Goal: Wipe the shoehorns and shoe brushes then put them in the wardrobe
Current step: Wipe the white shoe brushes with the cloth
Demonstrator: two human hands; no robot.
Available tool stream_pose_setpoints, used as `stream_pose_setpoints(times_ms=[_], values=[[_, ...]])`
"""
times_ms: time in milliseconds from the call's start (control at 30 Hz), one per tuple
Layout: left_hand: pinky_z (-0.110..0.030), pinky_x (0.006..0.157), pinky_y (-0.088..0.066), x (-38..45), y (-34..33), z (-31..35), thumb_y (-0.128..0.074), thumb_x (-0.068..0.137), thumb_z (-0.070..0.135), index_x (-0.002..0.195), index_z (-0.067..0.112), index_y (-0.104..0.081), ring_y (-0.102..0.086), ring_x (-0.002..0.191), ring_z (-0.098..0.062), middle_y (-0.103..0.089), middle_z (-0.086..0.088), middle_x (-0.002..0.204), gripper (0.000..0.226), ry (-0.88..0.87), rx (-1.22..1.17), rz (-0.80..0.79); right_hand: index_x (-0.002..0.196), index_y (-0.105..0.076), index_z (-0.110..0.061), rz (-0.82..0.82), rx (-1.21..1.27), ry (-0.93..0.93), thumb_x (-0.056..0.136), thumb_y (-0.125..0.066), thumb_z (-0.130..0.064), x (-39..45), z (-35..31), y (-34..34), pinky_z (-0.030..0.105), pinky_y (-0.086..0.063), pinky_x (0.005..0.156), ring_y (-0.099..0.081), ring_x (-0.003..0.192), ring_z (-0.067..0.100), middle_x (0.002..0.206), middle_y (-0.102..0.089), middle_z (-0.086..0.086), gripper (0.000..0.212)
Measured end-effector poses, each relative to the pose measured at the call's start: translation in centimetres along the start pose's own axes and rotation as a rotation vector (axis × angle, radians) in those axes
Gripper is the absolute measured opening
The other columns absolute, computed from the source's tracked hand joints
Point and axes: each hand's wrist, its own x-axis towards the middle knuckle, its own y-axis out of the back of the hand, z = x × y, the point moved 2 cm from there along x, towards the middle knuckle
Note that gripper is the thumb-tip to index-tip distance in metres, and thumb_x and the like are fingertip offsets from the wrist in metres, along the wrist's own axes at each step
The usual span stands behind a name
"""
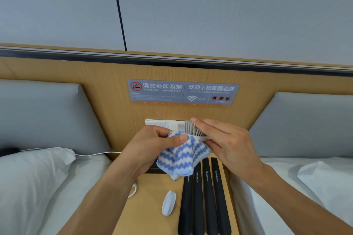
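Hotel twin bedroom: wooden headboard panel [107, 89] at 12 o'clock bearing a no-smoking-in-bed and hotel welcome sign [183, 92], white-sheeted bed [38, 187] at 9 o'clock, second bed [305, 181] at 3 o'clock, nightstand [152, 206] between them.

Shoe brush [193, 129]: pale handle with grey-white bristles, held above the bench and pointing up and away from the camera, its near end wrapped in the cloth. Cloth [182, 155]: blue-and-white zigzag weave, bunched around the brush and hanging down over the far ends of the shoehorns. Shoehorns [204, 196]: four long black pieces, each printed "Shoehorn", lying flat and side by side on the bench, running toward the camera. Second shoe brush [168, 203]: white, oval, lying flat on the bench just left of the shoehorns.
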Motion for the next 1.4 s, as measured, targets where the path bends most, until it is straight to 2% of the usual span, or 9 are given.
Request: stream_pose_setpoints(times_ms=[167, 367, 500, 633, 733, 867, 1033, 1267, 1400], values=[[-0.045, 0.083, -0.059, -0.1, 0.1, 0.4, -0.085, 0.058, 0.032, 0.088, 0.006, -0.077, -0.073, 0.086, -0.031, -0.076, -0.014, 0.091, 0.041, -0.067, 0.101, 0.050, 0.137, -0.059, -0.017, -0.014, 0.138, -0.110, 0.075, -0.086, -0.014, -0.3, 0.4, -0.3, 0.014, -0.048, 0.097, -0.063, 0.112, 0.006, 0.124, -0.068, -0.003, 0.067], [-0.049, 0.070, -0.054, -0.4, -0.6, 1.1, -0.090, 0.059, 0.030, 0.077, 0.007, -0.074, -0.068, 0.078, -0.032, -0.070, -0.009, 0.083, 0.034, -0.300, 0.362, 0.199, 0.133, -0.059, -0.031, 0.027, 0.454, -0.404, 0.071, -0.089, -0.014, -0.7, 0.8, -1.3, 0.025, -0.057, 0.085, -0.068, 0.095, 0.004, 0.113, -0.070, -0.014, 0.070], [-0.037, 0.068, -0.054, -0.5, -1.1, 0.9, -0.091, 0.060, 0.033, 0.079, 0.019, -0.075, -0.064, 0.074, -0.011, -0.066, 0.010, 0.088, 0.029, -0.435, 0.530, 0.234, 0.125, -0.060, -0.046, 0.024, 0.750, -0.623, 0.068, -0.090, -0.015, -1.0, 1.4, -2.0, 0.026, -0.061, 0.079, -0.073, 0.082, 0.009, 0.097, -0.075, -0.016, 0.072], [-0.015, 0.063, -0.046, -0.4, -1.4, 0.5, -0.088, 0.062, 0.040, 0.086, 0.023, -0.074, -0.060, 0.080, -0.003, -0.061, 0.016, 0.093, 0.033, -0.524, 0.679, 0.232, 0.127, -0.066, -0.032, 0.001, 0.907, -0.672, 0.070, -0.088, -0.011, -1.4, 1.9, -2.6, 0.032, -0.062, 0.078, -0.075, 0.087, 0.014, 0.108, -0.075, -0.012, 0.065], [-0.009, 0.066, -0.040, -0.4, -1.7, 0.4, -0.087, 0.063, 0.040, 0.090, 0.024, -0.074, -0.058, 0.083, -0.002, -0.057, 0.018, 0.096, 0.033, -0.582, 0.775, 0.211, 0.124, -0.069, -0.027, -0.020, 1.025, -0.740, 0.073, -0.085, -0.005, -2.1, 2.0, -3.3, 0.038, -0.062, 0.081, -0.075, 0.091, 0.025, 0.111, -0.076, -0.004, 0.058], [-0.014, 0.071, -0.044, -0.6, -1.9, 0.0, -0.089, 0.064, 0.033, 0.097, 0.020, -0.075, -0.057, 0.087, -0.005, -0.055, 0.014, 0.099, 0.038, -0.648, 0.846, 0.130, 0.124, -0.068, -0.015, -0.069, 1.201, -0.839, 0.078, -0.079, -0.001, -3.2, 2.0, -4.2, 0.035, -0.061, 0.082, -0.073, 0.100, 0.026, 0.112, -0.075, 0.006, 0.050], [-0.020, 0.074, -0.048, -0.5, -1.8, -1.4, -0.087, 0.067, 0.019, 0.102, 0.014, -0.075, -0.054, 0.092, -0.006, -0.055, 0.007, 0.105, 0.037, -0.721, 0.970, 0.065, 0.124, -0.067, -0.008, -0.171, 1.434, -1.023, 0.077, -0.076, -0.011, -4.1, 2.3, -4.8, 0.037, -0.061, 0.083, -0.071, 0.107, 0.031, 0.115, -0.073, 0.015, 0.048], [-0.022, 0.079, -0.050, 0.2, -1.0, -4.1, -0.081, 0.072, 0.002, 0.100, 0.016, -0.076, -0.058, 0.097, -0.011, -0.059, 0.005, 0.107, 0.032, -0.708, 0.916, 0.169, 0.119, -0.066, -0.008, -0.147, 1.565, -1.184, 0.076, -0.073, -0.004, -5.5, 2.5, -6.2, 0.034, -0.061, 0.078, -0.071, 0.108, 0.030, 0.117, -0.072, 0.017, 0.044], [-0.025, 0.082, -0.054, 0.4, 0.3, -5.9, -0.086, 0.068, 0.010, 0.102, 0.020, -0.075, -0.059, 0.101, -0.010, -0.060, 0.009, 0.109, 0.037, -0.630, 0.824, 0.269, 0.126, -0.060, -0.010, -0.124, 1.603, -1.334, 0.080, -0.071, 0.000, -7.5, 2.4, -8.1, 0.036, -0.061, 0.080, -0.069, 0.111, 0.032, 0.120, -0.071, 0.017, 0.048]])
